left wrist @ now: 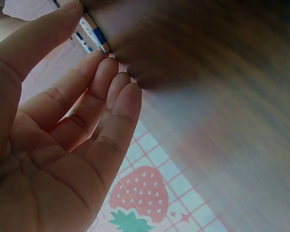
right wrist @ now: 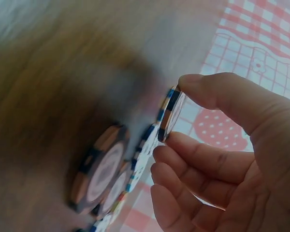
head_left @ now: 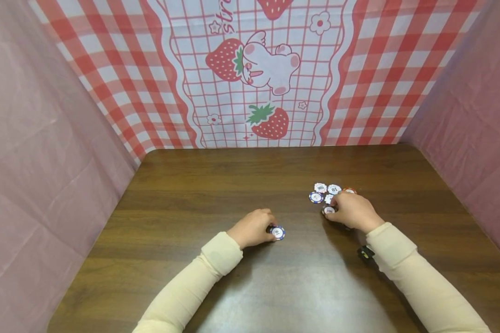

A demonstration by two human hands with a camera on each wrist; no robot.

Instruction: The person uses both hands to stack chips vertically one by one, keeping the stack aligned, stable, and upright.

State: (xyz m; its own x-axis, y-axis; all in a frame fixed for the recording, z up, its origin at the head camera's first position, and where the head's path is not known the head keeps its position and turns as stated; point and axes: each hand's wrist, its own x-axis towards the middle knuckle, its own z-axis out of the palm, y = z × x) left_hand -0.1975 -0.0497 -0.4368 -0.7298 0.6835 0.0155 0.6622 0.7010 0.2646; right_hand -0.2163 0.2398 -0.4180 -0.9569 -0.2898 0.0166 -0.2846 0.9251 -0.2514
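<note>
Blue chip (head_left: 278,232) (in left hand (head_left: 253,228))

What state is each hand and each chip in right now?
Left hand: pinching a chip.
Blue-edged chip: held at its rim, face up.
Right hand: pinching a chip.
Dark-edged chip: between right thumb and finger.
Other chips: grouped, some partly hidden.

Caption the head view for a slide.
Left hand pinches a blue-edged chip; right hand holds a black-edged chip beside more chips.
</note>
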